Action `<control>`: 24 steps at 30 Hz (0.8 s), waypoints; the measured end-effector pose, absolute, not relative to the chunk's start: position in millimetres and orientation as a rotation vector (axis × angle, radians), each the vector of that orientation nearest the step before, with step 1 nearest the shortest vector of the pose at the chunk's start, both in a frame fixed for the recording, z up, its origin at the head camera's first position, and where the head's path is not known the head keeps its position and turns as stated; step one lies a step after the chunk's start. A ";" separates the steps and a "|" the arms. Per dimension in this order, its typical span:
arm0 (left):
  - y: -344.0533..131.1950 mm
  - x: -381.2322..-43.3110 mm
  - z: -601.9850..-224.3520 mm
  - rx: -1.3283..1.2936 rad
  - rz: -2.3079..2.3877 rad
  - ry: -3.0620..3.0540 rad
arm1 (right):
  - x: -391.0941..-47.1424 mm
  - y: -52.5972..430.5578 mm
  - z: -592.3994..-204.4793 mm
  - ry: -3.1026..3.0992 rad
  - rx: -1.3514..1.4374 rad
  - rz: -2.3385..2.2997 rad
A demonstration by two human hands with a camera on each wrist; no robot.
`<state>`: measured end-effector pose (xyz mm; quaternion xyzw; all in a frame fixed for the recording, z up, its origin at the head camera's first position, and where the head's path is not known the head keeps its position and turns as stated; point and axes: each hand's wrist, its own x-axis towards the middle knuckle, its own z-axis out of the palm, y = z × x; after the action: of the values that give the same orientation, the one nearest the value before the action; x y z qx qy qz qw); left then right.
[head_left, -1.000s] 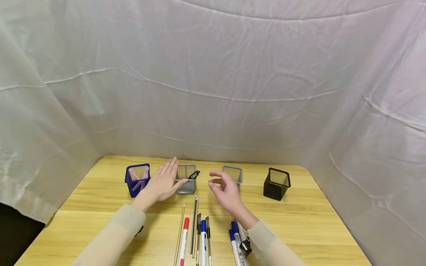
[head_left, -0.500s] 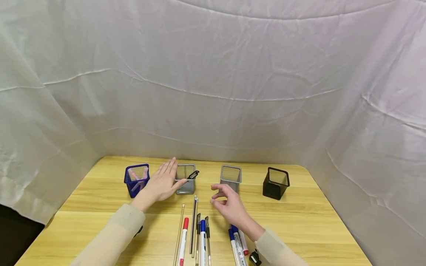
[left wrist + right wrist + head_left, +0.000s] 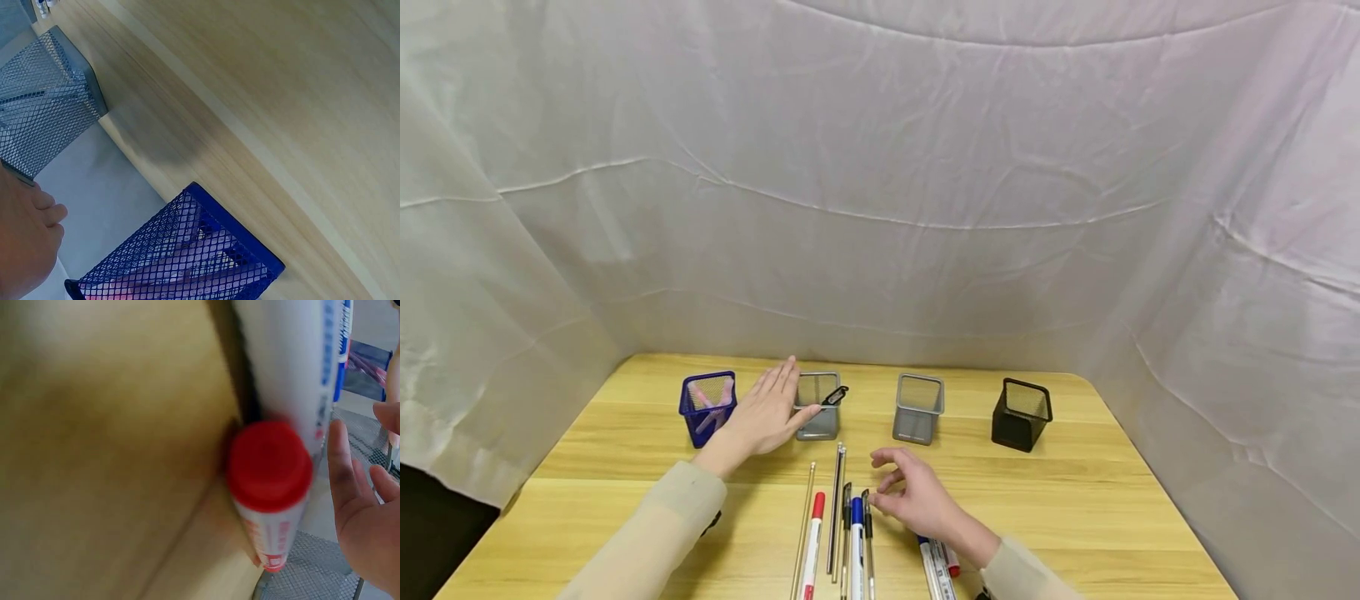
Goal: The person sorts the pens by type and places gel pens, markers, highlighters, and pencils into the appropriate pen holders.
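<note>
My left hand, fingers straight, lies against the left side of a grey mesh pen holder; whether it presses on it I cannot tell. A black-ended item sticks out over that holder's rim. My right hand hovers with loosely bent fingers, thumb and fingertips apart, holding nothing. Its thumb is close to the black cap of a clear gel pen. Left of that lie a blue-capped marker, another gel pen, slim pencils and a red-capped marker.
A blue mesh holder with pink sticks stands far left. A second grey holder and a black one stand to the right. Several markers lie below my right wrist; a red-ended marker looms in the right wrist view.
My right hand has drawn back from the second grey holder, down toward the gel pen's cap, uncovering that holder. The left hand has stayed in place.
</note>
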<state>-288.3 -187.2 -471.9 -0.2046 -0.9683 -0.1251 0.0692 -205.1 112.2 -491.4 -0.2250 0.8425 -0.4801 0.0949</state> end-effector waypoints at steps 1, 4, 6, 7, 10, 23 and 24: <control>-187.2 -288.2 -471.9 -0.614 -0.378 -2.915 | -204.1 112.4 -492.2 2.498 -0.666 -1.401; -186.9 -288.2 -471.7 -0.612 -0.378 -2.913 | -202.1 112.6 -493.0 2.507 -0.676 -1.320; -186.7 -288.3 -471.7 -0.611 -0.378 -2.911 | -201.1 112.9 -493.0 2.510 -0.682 -1.273; -186.7 -288.2 -471.8 -0.611 -0.377 -2.911 | -200.7 112.8 -493.0 2.509 -0.690 -1.257; -186.7 -288.1 -471.9 -0.610 -0.378 -2.914 | -199.9 112.4 -492.9 2.504 -0.699 -1.223; -186.8 -289.0 -472.4 -0.606 -0.387 -2.928 | -200.9 108.4 -496.3 2.511 -0.759 -1.139; -186.8 -289.1 -472.4 -0.605 -0.388 -2.928 | -201.0 108.2 -496.5 2.513 -0.762 -1.135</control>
<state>-289.1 -186.8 -472.4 -0.2002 -0.9692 -0.1284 0.0635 -201.0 108.2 -496.5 -0.2637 0.8698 -0.3928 0.1402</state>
